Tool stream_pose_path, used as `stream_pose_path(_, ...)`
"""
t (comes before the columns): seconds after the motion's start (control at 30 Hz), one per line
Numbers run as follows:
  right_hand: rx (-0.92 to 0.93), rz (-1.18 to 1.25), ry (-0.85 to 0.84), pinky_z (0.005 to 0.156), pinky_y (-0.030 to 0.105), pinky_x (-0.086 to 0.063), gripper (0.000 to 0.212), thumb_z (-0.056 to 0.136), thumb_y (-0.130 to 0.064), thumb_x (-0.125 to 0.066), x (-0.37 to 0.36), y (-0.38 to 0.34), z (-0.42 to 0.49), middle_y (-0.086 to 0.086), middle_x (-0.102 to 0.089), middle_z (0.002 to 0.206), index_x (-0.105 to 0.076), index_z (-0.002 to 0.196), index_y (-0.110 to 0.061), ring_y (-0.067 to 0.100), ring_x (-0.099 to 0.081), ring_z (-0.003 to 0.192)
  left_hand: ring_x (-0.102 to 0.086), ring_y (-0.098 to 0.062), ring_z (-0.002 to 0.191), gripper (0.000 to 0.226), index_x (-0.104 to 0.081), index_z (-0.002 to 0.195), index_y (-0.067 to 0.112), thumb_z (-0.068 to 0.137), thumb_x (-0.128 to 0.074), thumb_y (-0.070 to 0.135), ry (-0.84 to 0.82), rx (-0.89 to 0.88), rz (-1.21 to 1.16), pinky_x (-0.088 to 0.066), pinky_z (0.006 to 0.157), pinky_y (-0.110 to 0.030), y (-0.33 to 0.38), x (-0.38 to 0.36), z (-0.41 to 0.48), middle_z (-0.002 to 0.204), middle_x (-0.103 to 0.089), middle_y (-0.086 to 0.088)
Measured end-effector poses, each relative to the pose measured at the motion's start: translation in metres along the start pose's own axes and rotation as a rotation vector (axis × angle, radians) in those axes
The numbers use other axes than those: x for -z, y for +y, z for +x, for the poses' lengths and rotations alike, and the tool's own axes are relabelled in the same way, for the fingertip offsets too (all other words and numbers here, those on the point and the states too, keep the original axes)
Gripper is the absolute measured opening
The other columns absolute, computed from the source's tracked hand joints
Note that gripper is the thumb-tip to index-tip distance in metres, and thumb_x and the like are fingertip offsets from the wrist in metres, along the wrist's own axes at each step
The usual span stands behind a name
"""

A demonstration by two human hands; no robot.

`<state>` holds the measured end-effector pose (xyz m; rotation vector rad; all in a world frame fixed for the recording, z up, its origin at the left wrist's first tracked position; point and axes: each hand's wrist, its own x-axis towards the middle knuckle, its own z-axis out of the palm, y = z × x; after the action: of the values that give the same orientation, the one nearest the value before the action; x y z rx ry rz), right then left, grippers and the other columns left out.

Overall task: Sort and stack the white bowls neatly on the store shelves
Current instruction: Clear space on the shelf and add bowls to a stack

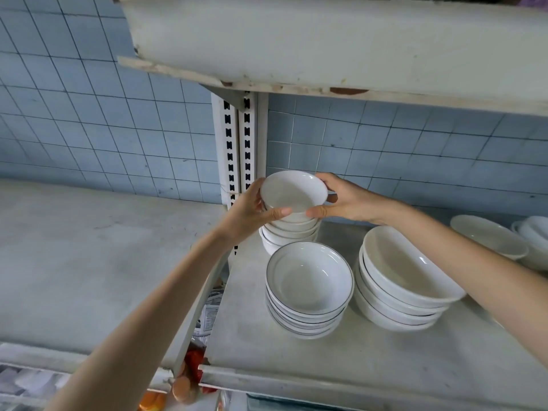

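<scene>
A small white bowl [292, 194] is held between both hands at the back of the right shelf [355, 354], tilted toward me, right on top of a stack of small white bowls [286, 234]. My left hand [252, 209] grips its left rim with the thumb on the front. My right hand [347, 200] grips the right rim the same way. In front stands a stack of dark-rimmed bowls [308, 287]. Beside it a second, leaning stack of dark-rimmed bowls [397, 283] is partly hidden by my right forearm.
More white dishes [489, 235] lie at the far right of the shelf. An upper shelf [326, 43] hangs low overhead. A slotted upright post [237, 149] divides the right shelf from the left shelf [89, 262]. Packaged goods [189, 378] show below the gap.
</scene>
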<state>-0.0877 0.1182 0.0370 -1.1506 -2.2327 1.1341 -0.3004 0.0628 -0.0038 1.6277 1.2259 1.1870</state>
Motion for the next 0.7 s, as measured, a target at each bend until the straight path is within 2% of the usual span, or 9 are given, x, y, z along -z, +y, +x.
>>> stream_pose_path(0.1, -0.003, -0.010, -0.006, 0.099, 0.019, -0.040, 0.072, 0.075, -0.023, -0.076, -0.001, -0.003, -0.001, -0.004, -0.050, 0.130, -0.038, 0.136, -0.015, 0.008, -0.047, 0.122, -0.060, -0.013, 0.105, 0.069, -0.043, 0.131, 0.004, 0.073, -0.077, 0.022, -0.003, -0.012, -0.003, -0.050, 0.093, -0.025, 0.001, 0.002, -0.002, 0.116, -0.060, -0.004)
stream_pose_path(0.17, -0.006, -0.013, -0.009, 0.100, 0.020, -0.040, 0.076, 0.072, -0.028, -0.076, -0.001, -0.005, -0.002, -0.004, -0.050, 0.131, -0.038, 0.137, -0.016, 0.008, -0.046, 0.122, -0.059, -0.013, 0.107, 0.060, -0.042, 0.131, 0.002, 0.081, -0.073, 0.014, -0.015, -0.010, -0.013, -0.050, 0.092, -0.022, 0.002, 0.002, -0.004, 0.120, -0.059, -0.009)
stream_pose_path(0.27, -0.027, -0.030, -0.012, 0.105, 0.025, -0.039, 0.085, 0.065, -0.039, -0.076, -0.001, -0.003, -0.003, -0.005, -0.049, 0.133, -0.037, 0.138, -0.018, 0.009, -0.045, 0.125, -0.061, 0.003, 0.099, 0.038, -0.044, 0.131, 0.003, 0.095, -0.054, 0.007, -0.011, 0.002, -0.064, -0.047, 0.085, -0.013, 0.001, 0.001, -0.010, 0.118, -0.060, -0.003)
stream_pose_path(0.33, -0.039, -0.040, -0.023, 0.107, 0.027, -0.038, 0.085, 0.065, -0.040, -0.075, 0.000, -0.003, -0.003, -0.006, -0.048, 0.134, -0.037, 0.138, -0.019, 0.009, -0.044, 0.126, -0.060, 0.013, 0.094, 0.027, -0.049, 0.128, 0.012, 0.102, -0.040, 0.016, 0.010, 0.037, -0.085, -0.045, 0.082, -0.008, -0.003, 0.002, -0.013, 0.115, -0.061, 0.006)
stream_pose_path(0.4, -0.052, -0.045, -0.037, 0.108, 0.028, -0.036, 0.086, 0.065, -0.041, -0.074, 0.002, -0.002, -0.003, -0.007, -0.048, 0.134, -0.036, 0.139, -0.019, 0.009, -0.043, 0.127, -0.058, 0.015, 0.094, 0.024, -0.051, 0.121, 0.023, 0.104, -0.033, 0.024, 0.048, 0.096, -0.118, -0.044, 0.078, -0.005, -0.005, 0.004, -0.017, 0.110, -0.061, 0.015)
stream_pose_path(0.53, -0.091, -0.087, -0.057, 0.111, 0.033, -0.034, 0.092, 0.063, -0.053, -0.076, 0.005, 0.000, -0.004, -0.008, -0.050, 0.135, -0.037, 0.139, -0.021, 0.008, -0.045, 0.126, -0.051, -0.008, 0.112, 0.025, -0.050, 0.121, 0.022, 0.104, -0.034, 0.030, 0.068, 0.161, -0.118, -0.043, 0.087, -0.012, -0.005, 0.009, -0.020, 0.119, -0.055, 0.002)
stream_pose_path(0.6, -0.110, -0.126, -0.067, 0.111, 0.035, -0.035, 0.095, 0.060, -0.064, -0.076, 0.007, 0.002, -0.005, -0.008, -0.052, 0.134, -0.040, 0.137, -0.021, 0.007, -0.047, 0.125, -0.052, -0.008, 0.108, 0.024, -0.051, 0.120, 0.021, 0.104, -0.035, 0.028, 0.052, 0.151, -0.065, -0.041, 0.087, -0.010, -0.002, 0.009, -0.022, 0.116, -0.056, 0.001)
stream_pose_path(0.7, -0.127, -0.231, -0.083, 0.109, 0.037, -0.036, 0.097, 0.061, -0.075, -0.065, 0.007, -0.001, -0.017, -0.007, -0.050, 0.136, -0.039, 0.137, -0.021, 0.007, -0.047, 0.125, -0.046, -0.011, 0.097, 0.016, -0.049, 0.109, 0.017, 0.105, -0.034, 0.021, 0.004, 0.102, 0.125, -0.036, 0.076, -0.001, 0.002, 0.013, -0.028, 0.106, -0.051, -0.002)
